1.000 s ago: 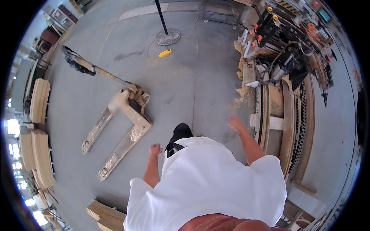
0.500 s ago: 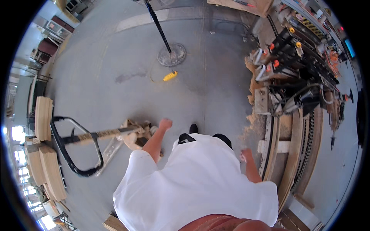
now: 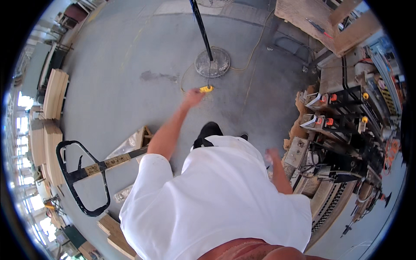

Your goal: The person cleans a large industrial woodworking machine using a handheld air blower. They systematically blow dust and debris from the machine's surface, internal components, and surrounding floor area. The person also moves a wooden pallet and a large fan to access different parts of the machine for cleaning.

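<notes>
My left hand [image 3: 193,98] swings forward at the end of an outstretched arm, its fingers loosely curled with nothing visible in them. In the picture it overlaps the edge of a yellow power socket block [image 3: 206,89] that lies on the floor well below; they look apart. My right hand [image 3: 273,156] hangs by my right side, smeared by motion, so its fingers cannot be read. It is nearest to a grey metal control box [image 3: 296,152] on the machine at my right. One dark shoe [image 3: 211,129] is stepping ahead.
A black pole on a round base [image 3: 212,62] stands ahead, with a cable on the floor. At left is a pallet truck handle [image 3: 84,177] near stacked boards [image 3: 55,94]. A long machine [image 3: 342,130] lines the right, with a wooden bench [image 3: 303,21] beyond.
I have walked forward, so the pole, bench and machine are closer. My left hand has swung forward and up in the picture; my right hand has moved slightly forward.
</notes>
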{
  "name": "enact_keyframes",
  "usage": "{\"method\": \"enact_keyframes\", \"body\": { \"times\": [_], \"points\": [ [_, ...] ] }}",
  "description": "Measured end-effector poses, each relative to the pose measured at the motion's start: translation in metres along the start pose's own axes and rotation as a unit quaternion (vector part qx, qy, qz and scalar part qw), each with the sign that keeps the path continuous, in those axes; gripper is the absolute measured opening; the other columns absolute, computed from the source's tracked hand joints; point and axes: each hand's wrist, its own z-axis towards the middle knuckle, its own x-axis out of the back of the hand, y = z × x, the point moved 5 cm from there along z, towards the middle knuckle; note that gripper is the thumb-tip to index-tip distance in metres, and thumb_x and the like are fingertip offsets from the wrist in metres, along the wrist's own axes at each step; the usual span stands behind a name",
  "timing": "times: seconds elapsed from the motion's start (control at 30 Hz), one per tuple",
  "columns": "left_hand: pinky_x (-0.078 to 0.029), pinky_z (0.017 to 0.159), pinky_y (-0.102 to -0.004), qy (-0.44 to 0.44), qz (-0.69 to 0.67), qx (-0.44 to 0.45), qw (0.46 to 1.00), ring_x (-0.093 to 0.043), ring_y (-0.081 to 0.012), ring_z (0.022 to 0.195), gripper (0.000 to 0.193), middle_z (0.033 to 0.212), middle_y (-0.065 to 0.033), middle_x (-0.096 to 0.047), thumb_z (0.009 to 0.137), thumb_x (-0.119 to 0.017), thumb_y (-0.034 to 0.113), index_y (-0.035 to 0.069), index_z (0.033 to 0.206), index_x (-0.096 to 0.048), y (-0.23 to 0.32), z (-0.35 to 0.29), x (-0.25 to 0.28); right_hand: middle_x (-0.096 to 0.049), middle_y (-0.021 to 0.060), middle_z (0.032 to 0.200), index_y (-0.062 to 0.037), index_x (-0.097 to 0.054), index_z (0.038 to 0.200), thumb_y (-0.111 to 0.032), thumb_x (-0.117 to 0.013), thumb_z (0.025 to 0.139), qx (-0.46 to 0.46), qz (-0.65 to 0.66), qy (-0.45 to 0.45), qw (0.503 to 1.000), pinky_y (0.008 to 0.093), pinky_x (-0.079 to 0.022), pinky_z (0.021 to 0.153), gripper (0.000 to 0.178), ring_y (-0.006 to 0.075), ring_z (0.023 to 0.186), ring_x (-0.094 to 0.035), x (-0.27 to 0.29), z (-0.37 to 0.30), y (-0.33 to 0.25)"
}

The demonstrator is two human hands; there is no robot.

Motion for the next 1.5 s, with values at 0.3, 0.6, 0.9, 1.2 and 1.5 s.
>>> {"method": "enact_keyframes", "body": {
  "times": [0.3, 0.6, 0.9, 1.2, 1.5],
  "points": [
    [-0.042, 0.094, -0.0359, 0.132, -0.051, 0.009, 0.99, -0.054, -0.0335, 0.11, 0.079, 0.112, -0.0246, -0.058, 0.069, -0.065, 0.056, -0.008, 0.115, -0.054, 0.046, 0.204, 0.187, -0.054, 0.0016, 0.068, -0.0026, -0.06, 0.08, -0.015, -0.061, 0.081, -0.103, 0.518, 0.14, 0.837, 0.0247, -0.039, 0.04, 0.013, 0.0103, 0.054, -0.052, 0.308, 0.214, -0.092],
    [-0.04, 0.097, -0.0346, 0.185, -0.106, -0.061, 0.975, -0.049, -0.033, 0.117, 0.099, 0.123, -0.0276, -0.049, 0.062, -0.075, 0.05, -0.013, 0.127, -0.035, 0.148, 0.395, 0.249, -0.064, 0.0177, 0.093, 0.009, -0.049, 0.116, -0.037, -0.072, 0.072, -0.068, 0.427, 0.06, 0.9, 0.0333, -0.051, 0.066, 0.068, 0.0225, 0.077, -0.063, 0.354, 0.376, -0.319],
    [-0.046, 0.087, -0.0358, 0.117, -0.027, -0.136, 0.983, -0.059, -0.0306, 0.1, 0.063, 0.105, -0.017, -0.062, 0.074, -0.068, 0.035, 0.002, 0.124, -0.045, 0.144, 0.508, 0.25, -0.045, 0.0276, 0.127, 0.0081, -0.031, 0.132, -0.046, -0.071, 0.069, 0.107, 0.283, 0.164, 0.939, 0.0374, -0.036, 0.099, 0.092, 0.0359, 0.121, -0.043, 0.513, 0.595, -0.478],
    [-0.031, 0.102, -0.0419, 0.025, -0.168, -0.343, 0.924, -0.044, -0.027, 0.119, 0.047, 0.125, -0.0065, -0.052, 0.08, -0.055, 0.034, 0.011, 0.12, -0.054, 0.096, 0.566, 0.219, -0.054, 0.0171, 0.118, 0.001, -0.049, 0.117, -0.024, -0.071, 0.07, 0.304, 0.284, 0.251, 0.874, 0.0373, -0.042, 0.089, 0.058, 0.0271, 0.11, -0.052, 0.556, 0.711, -0.558],
    [-0.041, 0.092, -0.0385, 0.215, -0.547, -0.192, 0.786, -0.055, -0.0276, 0.104, 0.039, 0.108, -0.0078, -0.061, 0.077, -0.058, 0.023, 0.008, 0.112, -0.057, 0.065, 0.642, 0.319, -0.06, 0.0119, 0.11, -0.0012, -0.055, 0.109, -0.018, -0.069, 0.07, 0.255, 0.23, 0.268, 0.9, 0.0359, -0.044, 0.085, 0.045, 0.0235, 0.101, -0.057, 0.568, 0.791, -0.646]
  ]
}}
